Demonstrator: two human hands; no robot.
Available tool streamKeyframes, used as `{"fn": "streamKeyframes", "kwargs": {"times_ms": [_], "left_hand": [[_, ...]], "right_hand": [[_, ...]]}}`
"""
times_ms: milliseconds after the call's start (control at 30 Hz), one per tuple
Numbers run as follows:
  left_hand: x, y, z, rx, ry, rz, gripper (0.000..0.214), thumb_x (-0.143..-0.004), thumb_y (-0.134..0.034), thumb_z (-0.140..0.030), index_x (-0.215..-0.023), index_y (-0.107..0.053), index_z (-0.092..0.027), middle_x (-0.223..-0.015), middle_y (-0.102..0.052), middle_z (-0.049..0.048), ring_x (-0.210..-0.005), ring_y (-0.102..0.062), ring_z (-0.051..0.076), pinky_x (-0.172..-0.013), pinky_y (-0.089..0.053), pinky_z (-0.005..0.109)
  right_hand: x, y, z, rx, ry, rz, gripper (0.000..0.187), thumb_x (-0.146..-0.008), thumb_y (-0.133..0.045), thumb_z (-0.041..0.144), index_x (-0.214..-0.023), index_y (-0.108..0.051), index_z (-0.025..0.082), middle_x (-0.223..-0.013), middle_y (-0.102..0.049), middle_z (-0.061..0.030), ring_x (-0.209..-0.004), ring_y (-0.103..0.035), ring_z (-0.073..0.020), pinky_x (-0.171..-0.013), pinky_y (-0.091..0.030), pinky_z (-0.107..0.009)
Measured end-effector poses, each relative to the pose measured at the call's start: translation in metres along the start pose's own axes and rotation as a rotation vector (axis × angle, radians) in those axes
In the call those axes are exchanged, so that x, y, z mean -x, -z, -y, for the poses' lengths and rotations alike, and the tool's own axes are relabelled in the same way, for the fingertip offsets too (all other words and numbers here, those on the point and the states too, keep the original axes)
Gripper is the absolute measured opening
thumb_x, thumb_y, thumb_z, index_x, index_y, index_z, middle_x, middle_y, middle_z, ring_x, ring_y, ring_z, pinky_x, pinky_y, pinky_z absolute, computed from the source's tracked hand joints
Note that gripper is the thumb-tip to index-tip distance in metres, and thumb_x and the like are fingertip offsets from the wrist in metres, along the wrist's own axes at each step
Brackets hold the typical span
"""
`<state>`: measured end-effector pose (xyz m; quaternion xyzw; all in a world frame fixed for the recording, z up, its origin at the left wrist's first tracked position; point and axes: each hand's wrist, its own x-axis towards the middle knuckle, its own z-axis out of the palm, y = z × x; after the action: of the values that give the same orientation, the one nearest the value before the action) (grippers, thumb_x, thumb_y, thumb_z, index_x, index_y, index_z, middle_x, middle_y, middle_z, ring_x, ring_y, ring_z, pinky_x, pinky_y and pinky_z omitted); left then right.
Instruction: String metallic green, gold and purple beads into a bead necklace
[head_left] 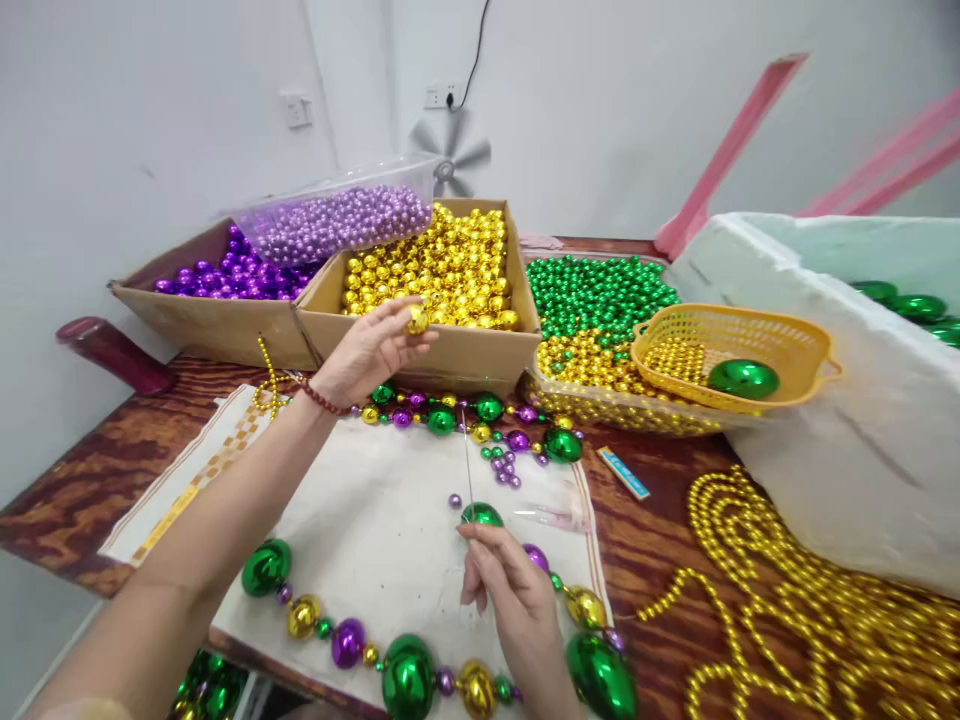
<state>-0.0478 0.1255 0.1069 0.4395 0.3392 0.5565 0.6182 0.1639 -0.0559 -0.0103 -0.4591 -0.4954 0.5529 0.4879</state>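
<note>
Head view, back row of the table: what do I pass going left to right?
Red cylinder → purple-bead box → gold-bead box → green beads → yellow basket → white foam box.

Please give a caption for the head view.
Left hand holds a gold bead; right hand pinches a needle over cloth.
</note>
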Motion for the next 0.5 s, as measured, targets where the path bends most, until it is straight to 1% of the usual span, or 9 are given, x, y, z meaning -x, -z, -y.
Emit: {"fn": "streamKeyframes", "kwargs": {"times_ms": [67,133,200,267,367,433,500], "left_hand": [[0.027,0.001,0.015,0.090,0.079,-0.020,0.025,-0.084,-0.071,-0.020,-0.108,-0.066,-0.015,-0.092,-0.071,0.0060,-0.084,-0.072,0.017,-0.082,-0.058,0.030],[0.047,0.003,0.034,0.169,0.155,-0.058,0.022,-0.081,-0.075,-0.021,-0.099,-0.067,-0.013,-0.088,-0.071,0.0054,-0.080,-0.072,0.018,-0.077,-0.058,0.031],[0.062,0.004,0.053,0.260,0.199,-0.113,0.019,-0.081,-0.076,-0.024,-0.094,-0.067,-0.013,-0.087,-0.071,0.0039,-0.076,-0.071,0.016,-0.071,-0.057,0.028],[0.073,0.004,0.068,0.371,0.240,-0.159,0.018,-0.084,-0.074,-0.025,-0.098,-0.068,-0.013,-0.087,-0.070,0.0031,-0.075,-0.068,0.013,-0.068,-0.055,0.025],[0.081,0.000,0.078,0.555,0.317,-0.232,0.019,-0.090,-0.067,-0.023,-0.105,-0.069,-0.012,-0.089,-0.070,0.0049,-0.078,-0.067,0.013,-0.073,-0.055,0.024],[0.083,-0.003,0.079,0.646,0.348,-0.302,0.013,-0.092,-0.064,-0.019,-0.101,-0.069,-0.011,-0.089,-0.070,0.0054,-0.080,-0.068,0.013,-0.076,-0.056,0.024],[0.084,-0.007,0.077,0.690,0.370,-0.360,0.008,-0.093,-0.063,-0.017,-0.094,-0.067,-0.011,-0.087,-0.070,0.0048,-0.080,-0.068,0.013,-0.075,-0.057,0.025]], "right_hand": [[0.000,-0.003,0.000,0.070,0.067,0.011,0.029,-0.097,-0.055,0.040,-0.103,-0.070,0.015,-0.057,-0.057,0.0021,-0.052,-0.054,-0.0138,-0.053,-0.042,-0.025],[0.002,-0.005,0.001,0.116,0.094,0.010,0.025,-0.098,-0.054,0.035,-0.102,-0.069,0.016,-0.057,-0.058,0.0022,-0.053,-0.055,-0.0133,-0.054,-0.044,-0.025],[0.004,-0.007,0.001,0.141,0.104,-0.001,0.021,-0.098,-0.054,0.031,-0.099,-0.068,0.016,-0.056,-0.058,0.0028,-0.052,-0.056,-0.0125,-0.053,-0.044,-0.023],[0.008,-0.009,0.000,0.162,0.116,-0.012,0.019,-0.098,-0.054,0.030,-0.098,-0.068,0.016,-0.055,-0.057,0.0038,-0.049,-0.056,-0.0117,-0.051,-0.045,-0.022],[0.013,-0.011,-0.004,0.196,0.128,-0.001,0.019,-0.098,-0.053,0.029,-0.098,-0.067,0.016,-0.053,-0.056,0.0048,-0.046,-0.056,-0.0109,-0.048,-0.046,-0.020],[0.014,-0.011,-0.007,0.225,0.135,0.015,0.019,-0.097,-0.052,0.027,-0.098,-0.067,0.017,-0.052,-0.055,0.0054,-0.045,-0.056,-0.0103,-0.047,-0.046,-0.018],[0.015,-0.012,-0.007,0.256,0.146,0.026,0.019,-0.097,-0.051,0.026,-0.097,-0.068,0.017,-0.052,-0.054,0.0059,-0.043,-0.056,-0.0097,-0.045,-0.045,-0.018]]}}
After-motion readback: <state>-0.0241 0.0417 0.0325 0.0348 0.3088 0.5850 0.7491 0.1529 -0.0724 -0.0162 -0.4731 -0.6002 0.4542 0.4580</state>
